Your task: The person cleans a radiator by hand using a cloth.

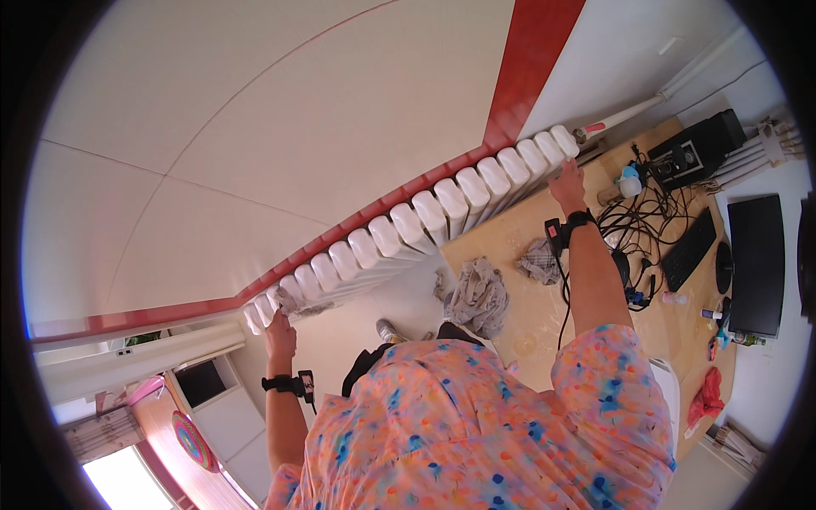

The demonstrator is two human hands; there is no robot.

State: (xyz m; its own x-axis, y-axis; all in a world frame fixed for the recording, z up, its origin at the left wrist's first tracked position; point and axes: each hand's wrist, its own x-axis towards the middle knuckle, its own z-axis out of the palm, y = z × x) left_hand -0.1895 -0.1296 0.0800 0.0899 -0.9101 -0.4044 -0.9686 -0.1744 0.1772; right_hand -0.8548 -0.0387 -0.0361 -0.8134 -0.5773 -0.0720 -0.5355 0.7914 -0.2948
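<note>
A long white sectional radiator (430,213) runs diagonally along the wall below a red painted band. At its left end, my left hand (280,335) is closed at the edge of a grey rag (290,299), which lies against the tops of the sections. Part of the rag hangs down the radiator's front. My right hand (569,185) is at the other end, with fingertips at the last sections and the thumb apart; nothing shows in it. Black straps with small devices are on both wrists.
A wooden desk (529,319) to the right bears crumpled cloths (481,296), tangled black cables (644,217), a keyboard (688,248), a monitor (755,264), a black speaker-like box (698,150) and a red plastic bag (706,398). A pipe (628,115) joins the radiator's right end. White cabinets (226,414) stand at left.
</note>
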